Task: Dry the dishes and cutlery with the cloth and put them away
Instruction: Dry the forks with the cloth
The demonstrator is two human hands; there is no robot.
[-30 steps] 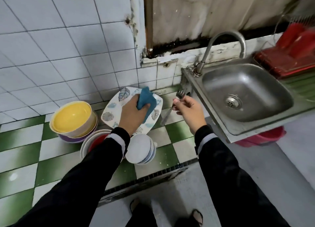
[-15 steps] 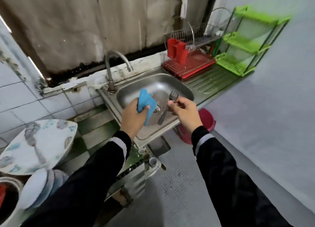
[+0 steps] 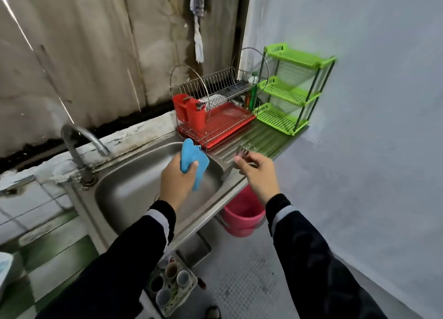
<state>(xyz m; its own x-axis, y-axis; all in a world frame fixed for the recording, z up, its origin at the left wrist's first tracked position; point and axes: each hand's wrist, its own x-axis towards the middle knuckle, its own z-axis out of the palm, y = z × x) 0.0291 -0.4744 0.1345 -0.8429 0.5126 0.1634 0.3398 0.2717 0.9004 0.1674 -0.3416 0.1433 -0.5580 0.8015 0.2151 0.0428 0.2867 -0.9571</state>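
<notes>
My left hand (image 3: pixel 176 181) grips a folded blue cloth (image 3: pixel 193 160) above the steel sink (image 3: pixel 134 184). To its right, my right hand (image 3: pixel 257 172) pinches a metal fork (image 3: pixel 236 159) over the sink's drainboard, tines pointing up toward the rack. The fork's handle slants down to the left beneath my fingers. Behind both hands stands a wire dish rack (image 3: pixel 215 98) on a red tray, with a red cutlery holder (image 3: pixel 190 111) at its left end.
A green three-tier plastic shelf (image 3: pixel 290 88) stands right of the rack, against the wall. The tap (image 3: pixel 76 146) rises left of the sink. A pink bucket (image 3: pixel 242 218) sits on the floor under the drainboard. Several cups in a tray (image 3: pixel 171 285) sit below the counter.
My view swung right from the tiled counter with plates and bowls to the sink and rack. Both hands moved right with the cloth and fork, closer to the drainboard.
</notes>
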